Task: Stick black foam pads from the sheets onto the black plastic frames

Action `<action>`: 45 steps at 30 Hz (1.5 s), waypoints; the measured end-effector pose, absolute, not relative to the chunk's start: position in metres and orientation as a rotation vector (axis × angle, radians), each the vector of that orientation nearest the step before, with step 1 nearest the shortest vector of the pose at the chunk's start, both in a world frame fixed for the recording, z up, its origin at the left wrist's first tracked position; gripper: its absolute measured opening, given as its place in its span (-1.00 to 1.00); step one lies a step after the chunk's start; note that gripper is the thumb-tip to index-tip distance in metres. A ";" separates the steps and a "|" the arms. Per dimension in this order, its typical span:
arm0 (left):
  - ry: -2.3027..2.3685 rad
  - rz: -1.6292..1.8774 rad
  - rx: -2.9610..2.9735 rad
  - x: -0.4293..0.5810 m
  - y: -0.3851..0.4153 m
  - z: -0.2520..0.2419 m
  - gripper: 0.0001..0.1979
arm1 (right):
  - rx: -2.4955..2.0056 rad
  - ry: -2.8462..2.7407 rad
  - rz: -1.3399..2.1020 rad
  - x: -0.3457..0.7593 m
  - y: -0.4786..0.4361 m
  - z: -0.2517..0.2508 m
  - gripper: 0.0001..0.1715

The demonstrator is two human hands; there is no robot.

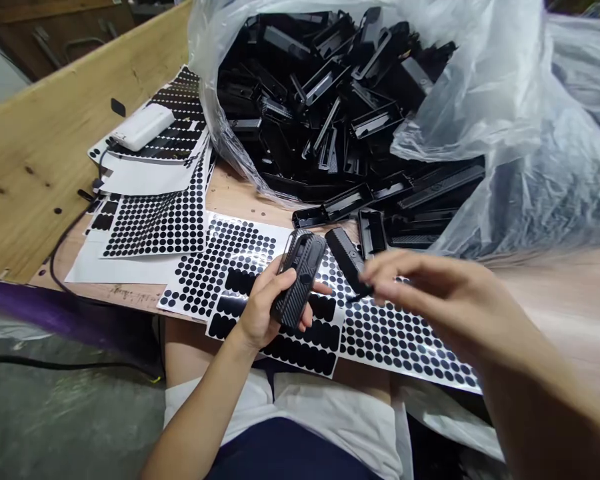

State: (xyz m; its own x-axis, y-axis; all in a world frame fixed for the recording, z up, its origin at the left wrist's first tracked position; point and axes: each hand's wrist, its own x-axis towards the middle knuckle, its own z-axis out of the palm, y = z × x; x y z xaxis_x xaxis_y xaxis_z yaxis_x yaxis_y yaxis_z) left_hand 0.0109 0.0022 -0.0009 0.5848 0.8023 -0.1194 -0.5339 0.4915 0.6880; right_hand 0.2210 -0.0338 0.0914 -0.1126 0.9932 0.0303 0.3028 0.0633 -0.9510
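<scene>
Nearest, above the lap of a person at a wood-toned table (235,190), the left hand (263,310) is closed around a black casing (300,277), thumb on top. The casing is held tilted over the table's near edge; it is long, round-cornered, with a woven, carbon-like texture and a slot toward its far end. The right hand (440,293), blurred, hovers to the right with thumb and fingers drawn close. A thin dark piece (361,294) shows at its fingertips; whether it is pinched, I cannot tell. The step in hand looks like handling this one casing; working on it would call for a firm left grip and a careful right fingertip touch.

Beneath, a glossy sheet of black rounded strips (305,352) overhangs the near edge, beside a white sheet of black dots (410,340). Just beyond lies a second textured casing (345,253).

Toward the table's left side, curling dotted sheets (155,223) and a smooth white box (145,127) lie by a raised wooden board (80,127). Farthest, a crinkled, clear plastic bag (520,87) gapes around a heap of hollow black casings (325,87).
</scene>
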 end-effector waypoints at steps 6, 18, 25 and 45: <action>0.385 0.783 0.627 0.009 0.002 -0.004 -0.54 | -1.375 -1.217 1.322 0.206 0.003 0.078 -0.65; 0.372 0.777 0.611 0.008 0.003 -0.004 -0.51 | -1.404 -1.342 1.286 0.200 0.006 0.080 -0.63; 0.365 0.775 0.611 0.007 0.001 -0.006 -0.55 | -1.421 -1.361 1.280 0.197 0.007 0.083 -0.62; 0.374 0.780 0.611 0.008 0.001 -0.005 -0.55 | -1.486 -1.533 1.150 0.195 0.007 0.088 -0.54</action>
State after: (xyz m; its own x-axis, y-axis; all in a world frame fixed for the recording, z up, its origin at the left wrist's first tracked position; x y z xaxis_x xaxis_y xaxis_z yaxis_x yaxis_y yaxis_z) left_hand 0.0076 0.0008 -0.0050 0.6598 0.7459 -0.0911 -0.5379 0.5534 0.6360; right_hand 0.1950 0.0071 0.0877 -0.0952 0.9910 -0.0942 0.3676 -0.0529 -0.9285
